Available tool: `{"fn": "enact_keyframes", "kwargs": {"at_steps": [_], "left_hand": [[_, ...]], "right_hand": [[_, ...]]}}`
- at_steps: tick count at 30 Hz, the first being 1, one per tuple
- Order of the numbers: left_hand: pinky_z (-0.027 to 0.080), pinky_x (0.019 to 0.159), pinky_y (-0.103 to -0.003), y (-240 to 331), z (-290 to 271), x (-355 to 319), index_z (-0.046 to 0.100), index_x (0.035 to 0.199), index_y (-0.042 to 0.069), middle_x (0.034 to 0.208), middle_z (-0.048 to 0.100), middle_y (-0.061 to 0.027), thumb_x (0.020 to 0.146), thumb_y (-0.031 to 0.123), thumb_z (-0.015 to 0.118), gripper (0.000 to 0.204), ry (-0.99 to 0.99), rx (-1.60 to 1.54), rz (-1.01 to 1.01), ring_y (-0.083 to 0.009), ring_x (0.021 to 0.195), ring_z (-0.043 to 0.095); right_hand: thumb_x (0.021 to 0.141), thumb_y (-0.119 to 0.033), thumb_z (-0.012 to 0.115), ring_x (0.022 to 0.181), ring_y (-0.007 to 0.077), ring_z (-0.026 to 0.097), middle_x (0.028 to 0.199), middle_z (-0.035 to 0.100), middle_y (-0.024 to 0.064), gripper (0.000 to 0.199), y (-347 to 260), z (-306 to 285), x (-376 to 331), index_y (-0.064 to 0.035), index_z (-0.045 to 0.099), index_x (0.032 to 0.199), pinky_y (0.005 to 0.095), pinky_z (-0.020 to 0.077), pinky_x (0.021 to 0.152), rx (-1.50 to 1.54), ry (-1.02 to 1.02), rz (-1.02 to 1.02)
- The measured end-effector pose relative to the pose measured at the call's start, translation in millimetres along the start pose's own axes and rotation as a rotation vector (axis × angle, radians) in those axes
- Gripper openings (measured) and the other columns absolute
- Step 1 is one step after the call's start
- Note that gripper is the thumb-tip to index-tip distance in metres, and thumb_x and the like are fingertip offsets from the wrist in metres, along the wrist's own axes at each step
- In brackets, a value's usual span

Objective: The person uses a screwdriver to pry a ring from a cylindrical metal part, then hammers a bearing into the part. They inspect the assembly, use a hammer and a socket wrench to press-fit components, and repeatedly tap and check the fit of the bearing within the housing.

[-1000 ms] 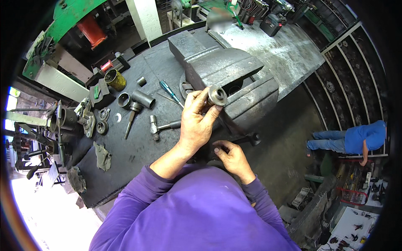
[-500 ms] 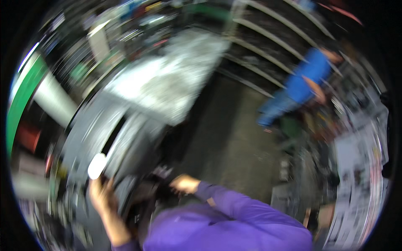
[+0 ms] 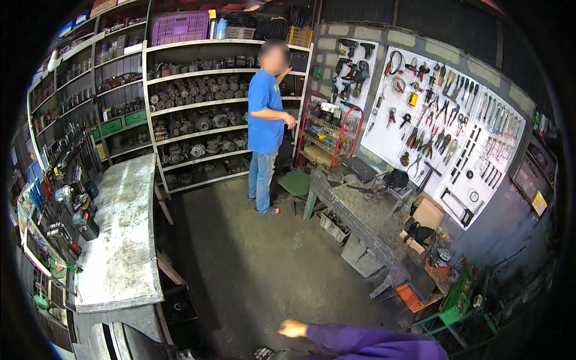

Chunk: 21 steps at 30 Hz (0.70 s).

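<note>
The head view looks across a workshop rather than down at the work. Only one of the person's own hands shows: the right hand (image 3: 293, 328), at the end of a purple sleeve (image 3: 366, 343) coming in from the lower edge. It hangs over the bare concrete floor (image 3: 252, 264), low in the picture, with its fingers (image 3: 284, 327) loosely curled. They appear to hold nothing, though the hand is small and partly turned away, so I cannot tell for sure. The left hand is out of view.

Nearest to that hand, to its left, stands the long grey metal-topped desk (image 3: 123, 240), its near corner close by. Small tools and parts line the wall beside the desk's far edge.

Well apart, at the back, a person in a blue shirt and jeans (image 3: 264, 129) stands before white shelves loaded with dark metal parts (image 3: 198, 114). On the right, a white pegboard hung with pliers and wrenches (image 3: 447, 126) rises above a cluttered dark desk (image 3: 366, 222).
</note>
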<state>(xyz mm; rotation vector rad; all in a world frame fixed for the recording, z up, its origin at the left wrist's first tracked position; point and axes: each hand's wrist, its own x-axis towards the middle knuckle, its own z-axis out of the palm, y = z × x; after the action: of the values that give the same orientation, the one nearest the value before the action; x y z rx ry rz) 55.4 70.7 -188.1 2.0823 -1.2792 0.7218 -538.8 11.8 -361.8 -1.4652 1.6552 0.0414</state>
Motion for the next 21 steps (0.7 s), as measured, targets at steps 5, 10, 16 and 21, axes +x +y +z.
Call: {"fn": "enact_keyframes", "kwargs": {"at_steps": [5,10,16,21], "left_hand": [[0.043,0.107,-0.077,-2.3,7.7,0.4,0.064,0.141,-0.005,0.153,0.056,-0.0321,0.109,0.033,0.058,0.049,0.035,0.052,0.084,-0.0603,0.135,0.053],[0.016,0.125,-0.056,39.3,-21.5,49.0,0.056,0.147,-0.006,0.160,0.035,-0.0272,0.105,0.030,0.050,0.056,-0.358,-0.025,-0.476,-0.0479,0.147,0.024],[0.045,0.098,-0.041,48.9,-24.6,50.9,0.060,0.139,0.005,0.125,0.059,-0.0150,0.106,0.027,0.049,0.041,0.040,-0.466,-0.915,-0.0281,0.106,0.054],[0.047,0.078,-0.033,83.6,-36.2,52.6,0.058,0.144,0.014,0.115,0.066,-0.0092,0.108,0.034,0.061,0.041,0.319,-1.547,-1.268,-0.0222,0.088,0.059]], "right_hand": [[0.103,-0.035,0.070,0.061,0.0205,0.061,0.079,0.070,0.0083,0.036,103.9,5.8,-77.7,0.0001,0.073,0.095,0.0401,0.0472,0.054,0.483,-0.009,0.436],[0.104,-0.041,0.063,0.063,0.0264,0.065,0.080,0.073,0.0164,0.047,118.0,-11.7,-63.4,0.0016,0.074,0.088,0.0463,0.0504,0.058,0.217,0.015,0.236],[0.099,-0.027,0.073,0.099,0.0360,0.077,0.105,0.081,0.0207,0.031,53.0,-79.8,9.3,0.0020,0.079,0.106,0.0455,0.0593,0.090,0.064,0.011,-0.061],[0.108,-0.043,0.064,0.068,0.0173,0.068,0.088,0.076,0.0072,0.041,-73.9,-81.1,65.4,-0.0041,0.076,0.106,0.0294,0.0530,0.061,0.418,-0.284,0.030]]}}
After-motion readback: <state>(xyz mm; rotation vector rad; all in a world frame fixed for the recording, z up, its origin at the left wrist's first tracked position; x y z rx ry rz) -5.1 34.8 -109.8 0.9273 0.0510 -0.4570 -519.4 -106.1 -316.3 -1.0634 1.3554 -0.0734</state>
